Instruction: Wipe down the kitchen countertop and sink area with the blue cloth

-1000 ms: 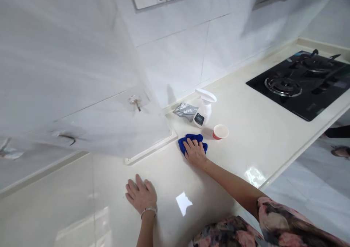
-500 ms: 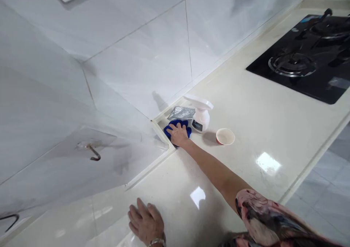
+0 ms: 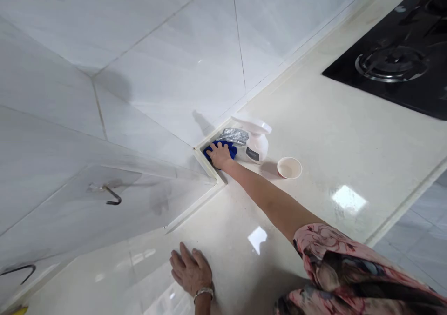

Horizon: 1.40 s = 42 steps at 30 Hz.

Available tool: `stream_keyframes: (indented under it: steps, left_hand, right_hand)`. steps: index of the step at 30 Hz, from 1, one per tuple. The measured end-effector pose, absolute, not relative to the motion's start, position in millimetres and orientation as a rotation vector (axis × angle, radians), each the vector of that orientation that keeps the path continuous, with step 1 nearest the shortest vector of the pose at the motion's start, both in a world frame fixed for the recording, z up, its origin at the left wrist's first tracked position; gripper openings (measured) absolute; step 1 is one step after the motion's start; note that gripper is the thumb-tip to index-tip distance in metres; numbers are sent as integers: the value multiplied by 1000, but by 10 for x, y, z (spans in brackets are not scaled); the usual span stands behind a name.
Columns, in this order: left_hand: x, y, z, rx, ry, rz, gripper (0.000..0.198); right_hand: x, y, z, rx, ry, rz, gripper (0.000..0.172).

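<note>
My right hand (image 3: pixel 219 155) presses a blue cloth (image 3: pixel 230 151) down on the counter, deep in the corner where two walls meet. Its fingers spread over the cloth and partly hide it. Touching or just behind the cloth lies a silvery, textured piece (image 3: pixel 234 136), perhaps a folded cloth or pouch. A white spray bottle (image 3: pixel 257 145) with a dark label stands upright to the right of the cloth. Beside the bottle is a paper cup (image 3: pixel 289 168), its inside pale. Lower down, my left hand (image 3: pixel 192 269), with a bracelet on the wrist, rests flat on the countertop, fingers apart, holding nothing.
A black gas hob (image 3: pixel 394 63) is set into the cream counter (image 3: pixel 314 129) at the right. Raised edging (image 3: pixel 209 166) follows the tiled walls. A metal hook (image 3: pixel 113 196) sticks out from the left wall, with another dark hook (image 3: pixel 21 272) lower left.
My right hand has pushed the blue cloth further into the corner, toward the left wall. My left hand stays flat on the counter. The view has shifted slightly.
</note>
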<state>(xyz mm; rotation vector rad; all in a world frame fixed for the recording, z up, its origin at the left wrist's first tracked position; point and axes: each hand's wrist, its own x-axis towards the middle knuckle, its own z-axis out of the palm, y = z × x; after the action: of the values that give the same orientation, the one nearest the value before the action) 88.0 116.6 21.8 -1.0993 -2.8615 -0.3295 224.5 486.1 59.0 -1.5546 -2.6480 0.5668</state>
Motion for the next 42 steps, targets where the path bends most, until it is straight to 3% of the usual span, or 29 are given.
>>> stream_keyframes:
  steps: [19, 31, 42]
  left_hand:
    - [850, 1180, 218, -1109, -2842, -340, 67]
    - [852, 1198, 225, -1110, -2812, -308, 66]
    - [800, 1186, 188, -1097, -2834, -324, 70]
  right_hand:
    - [3286, 3253, 528, -1361, -2776, 463, 45]
    - [2885, 4136, 632, -1363, -2720, 617, 42]
    - [2839, 4256, 695, -1319, -2766, 637, 39]
